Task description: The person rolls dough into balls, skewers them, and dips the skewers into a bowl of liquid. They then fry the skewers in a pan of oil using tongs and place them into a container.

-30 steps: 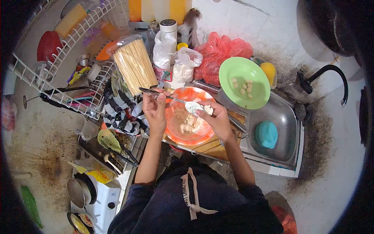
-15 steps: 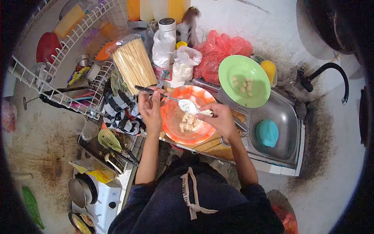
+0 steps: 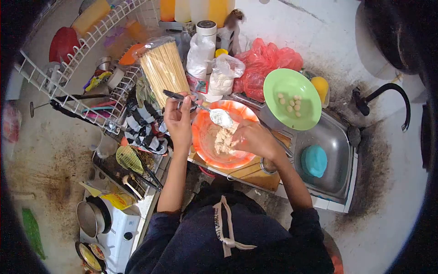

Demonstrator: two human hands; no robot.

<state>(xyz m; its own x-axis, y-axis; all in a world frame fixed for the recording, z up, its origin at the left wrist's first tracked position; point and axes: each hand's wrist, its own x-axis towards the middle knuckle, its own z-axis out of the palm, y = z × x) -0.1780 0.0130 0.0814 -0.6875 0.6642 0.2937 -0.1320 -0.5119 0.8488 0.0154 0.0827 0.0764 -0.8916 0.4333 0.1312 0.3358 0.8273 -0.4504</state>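
Note:
My left hand [image 3: 179,121] is closed around the dark handle of a spoon [image 3: 204,108]. White powder [image 3: 221,118] fills the spoon's bowl, held over an orange-and-white bowl [image 3: 199,148]. Inside that bowl lies a lumpy, pale dough [image 3: 223,140]. My right hand [image 3: 256,140] reaches in from the right, its fingers curled down onto the dough and partly hidden. Behind the bowl, at the right, a green plate [image 3: 273,89] carries several small pale balls [image 3: 292,104].
A wooden board [image 3: 255,176] lies under the bowl. To the right is a steel sink [image 3: 331,182] with a turquoise container [image 3: 314,160] and a black faucet [image 3: 388,89]. Skewers [image 3: 164,71], a bag of white powder [image 3: 222,82] and a red plastic bag [image 3: 260,64] stand behind.
My right hand has lowered from beside the spoon, where it held some dough, into the dough in the bowl. The spoon stays over the bowl. The whole view has shifted slightly.

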